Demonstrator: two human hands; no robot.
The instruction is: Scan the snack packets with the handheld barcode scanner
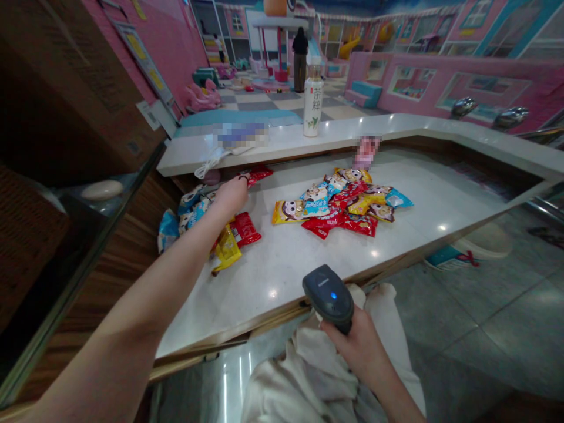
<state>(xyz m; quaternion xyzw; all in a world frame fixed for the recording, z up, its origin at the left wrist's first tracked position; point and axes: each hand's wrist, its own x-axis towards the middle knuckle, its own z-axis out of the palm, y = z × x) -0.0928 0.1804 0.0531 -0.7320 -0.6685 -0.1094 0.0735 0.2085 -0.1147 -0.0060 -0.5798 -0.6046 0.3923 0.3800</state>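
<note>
My left hand [233,192] reaches over the counter at the left, its fingers closed at the end of a red snack packet [261,175]; the fingertips are partly hidden. Under and beside that forearm lies a pile of blue, red and yellow packets, among them a yellow packet [227,248] and another red one [247,229]. A second heap of snack packets [339,202] rests in the middle of the counter. Low over my lap, my right hand [355,338] is wrapped round the handle of a dark barcode scanner [328,296], which shows a blue light and points toward the counter.
A white bottle [313,106] stands on the raised ledge [282,142], with a white cable [211,163] at its left. Cardboard [79,70] rises on the left. A bucket [467,252] sits on the floor at the right. People stand in the play area beyond.
</note>
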